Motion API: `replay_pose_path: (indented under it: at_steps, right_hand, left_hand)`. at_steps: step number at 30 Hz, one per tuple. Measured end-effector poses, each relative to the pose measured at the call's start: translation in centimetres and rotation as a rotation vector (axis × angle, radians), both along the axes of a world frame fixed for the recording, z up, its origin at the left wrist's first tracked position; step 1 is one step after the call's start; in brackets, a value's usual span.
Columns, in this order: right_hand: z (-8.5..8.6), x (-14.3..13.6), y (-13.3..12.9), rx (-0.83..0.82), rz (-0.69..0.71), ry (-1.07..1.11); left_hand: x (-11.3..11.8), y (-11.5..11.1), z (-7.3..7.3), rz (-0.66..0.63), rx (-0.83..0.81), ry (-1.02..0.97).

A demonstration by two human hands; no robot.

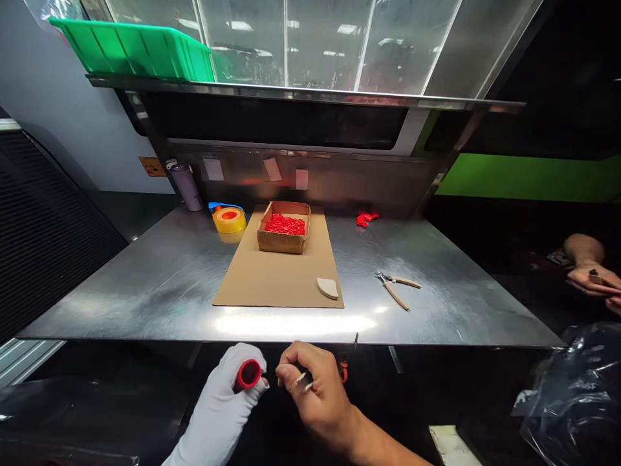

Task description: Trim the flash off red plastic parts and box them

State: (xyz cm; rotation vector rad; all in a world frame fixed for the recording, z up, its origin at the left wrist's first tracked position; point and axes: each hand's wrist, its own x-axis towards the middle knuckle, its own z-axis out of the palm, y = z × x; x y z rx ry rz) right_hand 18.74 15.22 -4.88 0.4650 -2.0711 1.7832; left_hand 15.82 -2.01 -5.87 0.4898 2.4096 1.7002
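My left hand (218, 401), in a white glove, is closed around a red hollow cylinder (249, 373), its round open end facing up toward me. My bare right hand (317, 395) is curled, thumb and forefinger pressed together, just right of the cylinder and apart from it. A small pale-edged, dark thing (304, 382) shows between its fingers; its kind cannot be made out. Both hands are in front of the table's near edge. Beyond them, a cardboard sheet (272, 278) carries a cardboard box (281, 243) of small red pieces (285, 224) and a pale quarter-round piece (327, 288).
Cutting pliers (395, 285) lie spread on the metal table (160, 278). Red parts (367, 219), yellow tape (229, 220) and a bottle (185, 186) stand farther back. A green bin (136, 52) sits on the shelf. Another person's hands (594, 275) are at right, above a plastic bag (577, 388).
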Motion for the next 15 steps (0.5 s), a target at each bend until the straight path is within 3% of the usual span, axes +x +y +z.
replay_pose_path:
  at_steps: [4,12,15]
  right_hand:
    - [0.0,-0.3,0.6,0.014,0.107,-0.181]
    - [-0.2,-1.2,0.0,-0.006,0.159,-0.377]
    - [-0.3,-2.1,0.4,-0.092,0.125,-0.345]
  left_hand:
    - [-0.2,-0.1,-0.2,-0.024,-0.024,0.06]
    - [-0.1,0.2,-0.3,-0.09,0.0,0.041]
    - [0.4,0.5,0.5,0.029,-0.061,0.079]
